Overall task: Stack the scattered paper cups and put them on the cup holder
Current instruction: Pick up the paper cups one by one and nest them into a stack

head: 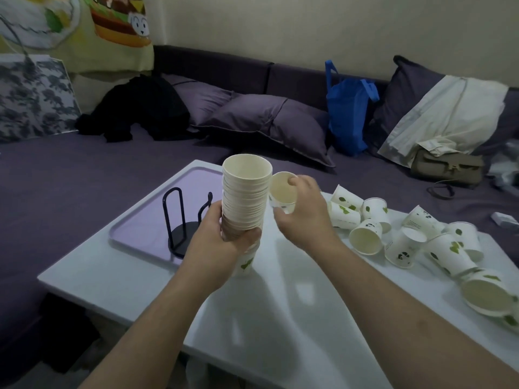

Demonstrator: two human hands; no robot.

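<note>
1. Our left hand [224, 234] grips the tall cup stack [245, 197] above the worktop [280, 304].
2. Our right hand [304, 211] pinches a single cup [283, 192] just beside the stack's rim.
3. Loose cups [407, 234] lie scattered at right.

— What's your left hand [224, 234] doing?
— It's raised in front of me, forearm bare, fingers and thumb wrapped round the lower part of a tall stack of nested white paper cups [245, 197], held upright.
— And your right hand [302, 209]?
— Just beside it, wrist bent inward, fingertips pinching the rim of a single white paper cup [283, 192] tilted towards me.
</note>
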